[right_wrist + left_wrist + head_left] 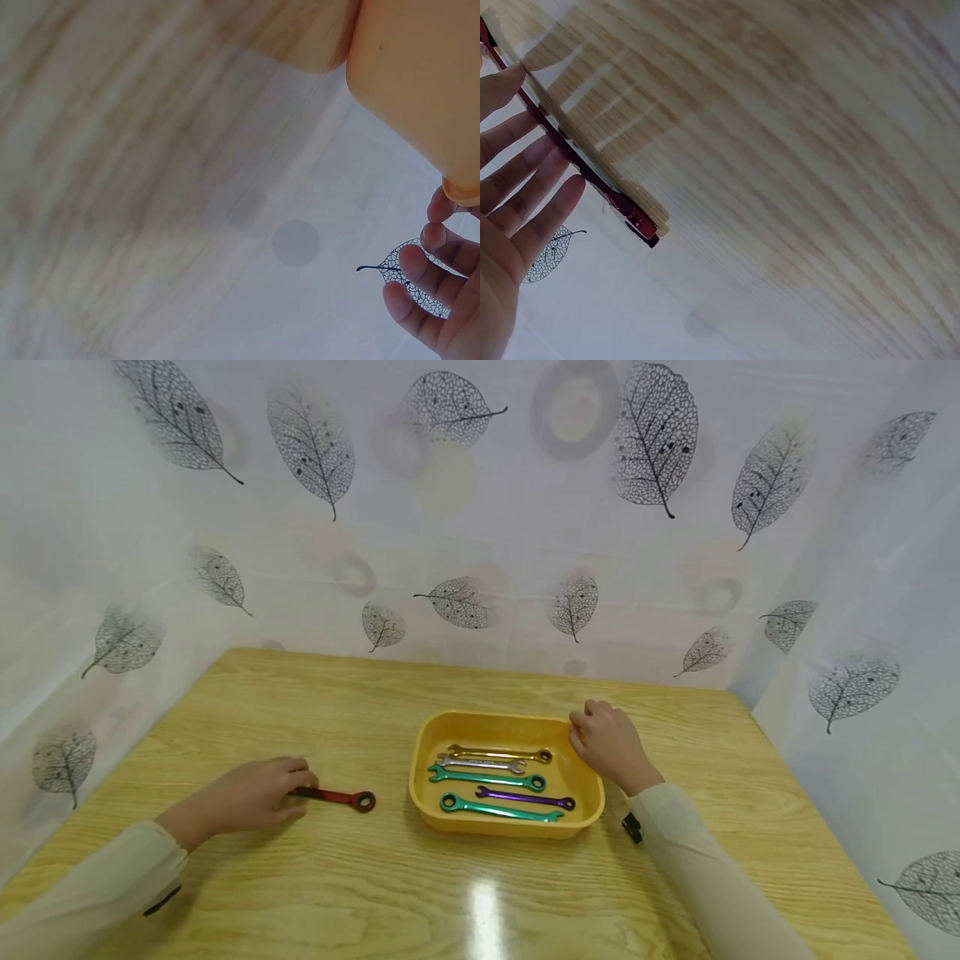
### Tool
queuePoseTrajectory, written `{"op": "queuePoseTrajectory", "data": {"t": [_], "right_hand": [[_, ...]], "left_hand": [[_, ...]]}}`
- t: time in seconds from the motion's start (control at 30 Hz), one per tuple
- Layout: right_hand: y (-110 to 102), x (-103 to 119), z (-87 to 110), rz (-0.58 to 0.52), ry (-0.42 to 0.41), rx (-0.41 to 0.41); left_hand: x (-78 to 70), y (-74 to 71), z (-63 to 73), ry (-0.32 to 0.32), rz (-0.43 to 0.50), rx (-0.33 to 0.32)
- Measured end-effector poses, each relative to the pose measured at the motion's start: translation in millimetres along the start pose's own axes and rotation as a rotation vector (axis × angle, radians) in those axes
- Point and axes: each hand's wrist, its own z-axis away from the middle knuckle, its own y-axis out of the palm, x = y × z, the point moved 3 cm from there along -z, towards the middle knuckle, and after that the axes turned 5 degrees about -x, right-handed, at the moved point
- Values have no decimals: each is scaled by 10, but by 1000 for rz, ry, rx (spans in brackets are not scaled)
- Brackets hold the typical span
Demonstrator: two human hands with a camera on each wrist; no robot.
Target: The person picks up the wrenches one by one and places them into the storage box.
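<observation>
On the left of the table, my left hand (pixel 251 795) pinches a red ratchet combination wrench (pixel 345 797) between thumb and fingertips. Its ring end points right, toward the tray. In the left wrist view, the red wrench (pixel 585 169) lies along the tabletop with the fingertips against it. My right hand (pixel 611 743) grips the far right corner of a yellow plastic tray (pixel 510 829). The right wrist view shows its fingers (pixel 424 274) below the tray's rim. Inside lie a gold wrench (pixel 498 753), a silver wrench (pixel 483 765), a purple wrench (pixel 525 797) and two green wrenches (pixel 487 777).
The wood-grain table (pixel 360 885) carries the tray near its middle. A pale curtain (pixel 495 543) printed with dark leaves hangs behind the table and along both sides. Bare tabletop lies between the red wrench and the tray.
</observation>
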Motion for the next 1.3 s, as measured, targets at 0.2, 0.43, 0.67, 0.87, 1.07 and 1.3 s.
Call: {"op": "queuePoseTrajectory", "data": {"t": [0.2, 0.43, 0.67, 0.87, 1.07, 1.3], "right_hand": [[9, -8, 11, 2, -9, -15], [11, -8, 7, 2, -12, -22], [15, -8, 8, -2, -15, -23], [13, -7, 4, -6, -14, -24], [21, -8, -2, -4, -18, -25], [11, -9, 4, -3, -21, -27]], "left_hand": [[15, 5, -22, -2, 37, 17], [112, 59, -19, -41, 128, 35], [225, 89, 22, -84, 266, 54], [291, 93, 31, -105, 323, 49], [363, 139, 45, -160, 442, 53], [435, 199, 51, -192, 596, 48]]}}
